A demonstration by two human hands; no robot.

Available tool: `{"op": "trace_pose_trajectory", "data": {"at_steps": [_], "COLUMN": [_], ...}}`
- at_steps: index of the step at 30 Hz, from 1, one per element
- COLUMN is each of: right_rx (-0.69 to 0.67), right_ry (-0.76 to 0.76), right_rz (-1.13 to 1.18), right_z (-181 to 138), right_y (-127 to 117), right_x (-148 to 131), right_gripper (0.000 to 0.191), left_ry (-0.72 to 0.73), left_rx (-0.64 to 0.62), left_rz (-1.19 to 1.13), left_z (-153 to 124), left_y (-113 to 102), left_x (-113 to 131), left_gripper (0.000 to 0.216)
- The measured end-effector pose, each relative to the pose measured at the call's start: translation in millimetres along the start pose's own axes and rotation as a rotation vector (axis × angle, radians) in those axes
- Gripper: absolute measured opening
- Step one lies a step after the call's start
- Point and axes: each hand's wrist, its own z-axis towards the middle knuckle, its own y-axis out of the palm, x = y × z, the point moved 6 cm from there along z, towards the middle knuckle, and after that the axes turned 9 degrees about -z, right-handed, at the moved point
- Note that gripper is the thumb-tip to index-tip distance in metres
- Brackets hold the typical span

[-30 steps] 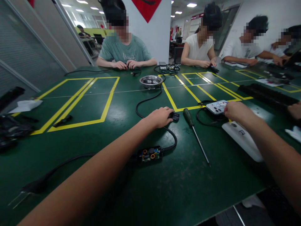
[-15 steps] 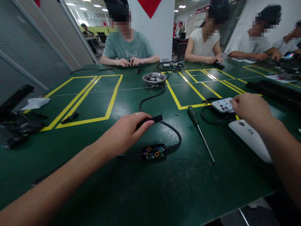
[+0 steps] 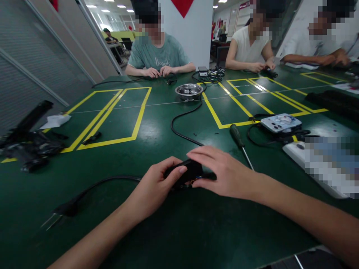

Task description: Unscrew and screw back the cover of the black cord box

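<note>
My left hand is closed on a black plastic cover, thumb in front and fingers behind. Right under that cover sits the black circuit box of a power cord; it is mostly hidden, with one orange ring showing at its edge. My right hand curls around the right end, fingertips at the cover's top and thumb low by the box. Between its thumb and fingers the cord's black sleeve shows. Off to the left the cord ends in a two-pin plug lying on the green table.
A screwdriver with a green handle lies beyond my right hand. A phone and a white device are at the right. A metal bowl stands further back. Black parts lie at the left; several people sit opposite.
My right hand has left the phone and come to the circuit box. My left hand has lowered the cover onto or just over the box. The view has shifted slightly right.
</note>
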Motion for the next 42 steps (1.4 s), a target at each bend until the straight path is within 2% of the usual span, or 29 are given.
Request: {"op": "trace_pose_trajectory", "data": {"at_steps": [3, 5, 8, 10, 12, 15, 22, 28, 31, 33, 35, 38, 40, 42], "right_rx": [-0.009, -0.023, -0.089, -0.142, -0.168, -0.159, -0.156, -0.231, -0.180, -0.069, 0.063, 0.070, 0.017, -0.076], "right_ry": [-0.078, -0.053, 0.006, 0.028, 0.036, 0.036, 0.082, 0.153, 0.189, 0.282, 0.452, 0.695, 0.832, 0.928], "right_rz": [-0.025, -0.038, -0.055, -0.054, -0.037, -0.020, -0.036, 0.106, 0.138, 0.108, -0.044, -0.395, -0.539, -0.577], "right_z": [-4, -7, -11, -13, -14, -13, -12, -14, -15, -17, -24, -38, -49, -57], "right_y": [19, 24, 27, 30, 32, 36, 36, 31, 19, 2, -21, -43, -46, -38], "right_x": [-16, -16, -9, -6, -5, -4, 2, 7, 12, 27, 53, 94, 116, 132], "right_gripper": [0.045, 0.048, 0.055, 0.055, 0.054, 0.055, 0.059, 0.050, 0.057, 0.051, 0.039, 0.039, 0.047, 0.058], "left_ry": [0.052, 0.101, 0.269, 0.344, 0.335, 0.275, 0.252, 0.297, 0.326, 0.372, 0.447, 0.543, 0.542, 0.491], "left_rx": [-0.007, 0.019, 0.044, -0.013, -0.092, -0.150, -0.174, -0.169, -0.162, -0.104, 0.008, 0.116, 0.025, -0.099], "left_rz": [0.076, 0.240, 0.501, 0.567, 0.566, 0.551, 0.573, 0.634, 0.717, 0.768, 0.795, 0.809, 0.829, 0.857], "left_z": [-2, -4, -8, -11, -12, -13, -11, -8, -9, -10, -12, -13, -8, -2], "left_y": [6, 3, -3, -1, 3, 6, 4, 16, 19, 16, 12, 16, 30, 44], "left_x": [5, 7, 13, 11, 4, -7, -9, -6, -5, 1, 12, 25, 22, 13], "left_gripper": [0.030, 0.030, 0.035, 0.044, 0.050, 0.047, 0.041, 0.042, 0.042, 0.049, 0.058, 0.066, 0.068, 0.064]}}
